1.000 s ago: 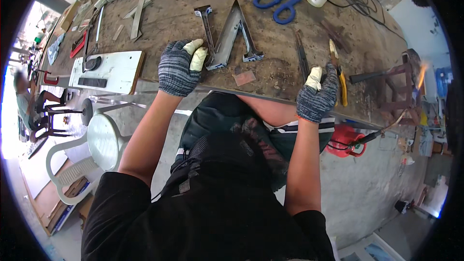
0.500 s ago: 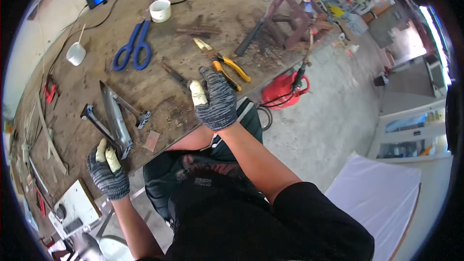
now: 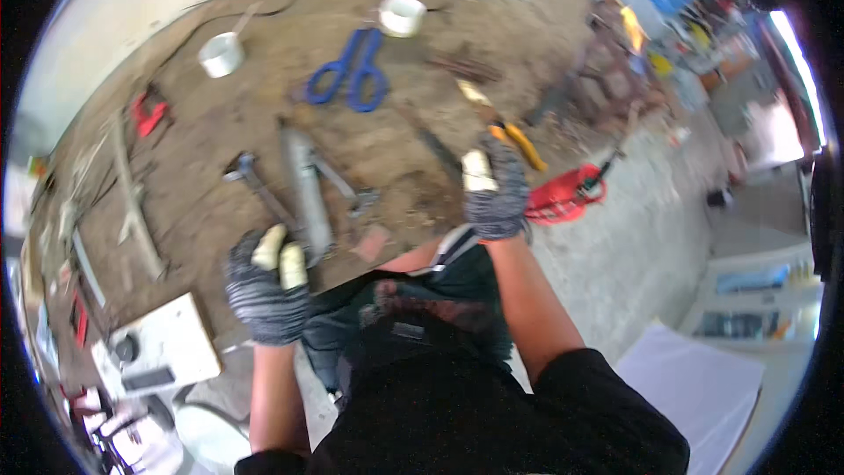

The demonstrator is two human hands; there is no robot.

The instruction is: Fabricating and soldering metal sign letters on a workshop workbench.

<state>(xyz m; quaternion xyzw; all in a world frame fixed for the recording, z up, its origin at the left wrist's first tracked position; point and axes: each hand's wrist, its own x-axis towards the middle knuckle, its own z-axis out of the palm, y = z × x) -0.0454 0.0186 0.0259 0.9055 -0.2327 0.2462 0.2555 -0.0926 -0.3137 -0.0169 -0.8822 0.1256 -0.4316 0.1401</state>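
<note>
- Head view, blurry: angular metal channel [image 3: 305,185] on scuffed brown table [image 3: 211,127].
- Left hand [image 3: 268,290], gloved in striped knit: at channel's near end.
- Right hand [image 3: 495,195], same knit: right of channel.
- Can't tell if fingers pinch, either hand.
- Blue looped handles [image 3: 372,46]: beyond channel.

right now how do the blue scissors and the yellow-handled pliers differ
The blue scissors have blue handles; the yellow-handled pliers have yellow ones. The scissors' handles end in closed loops, while the pliers' are slim arms without loops. The scissors lie well apart from the right hand; the pliers lie right beside it. Both rest on the workbench.
</note>
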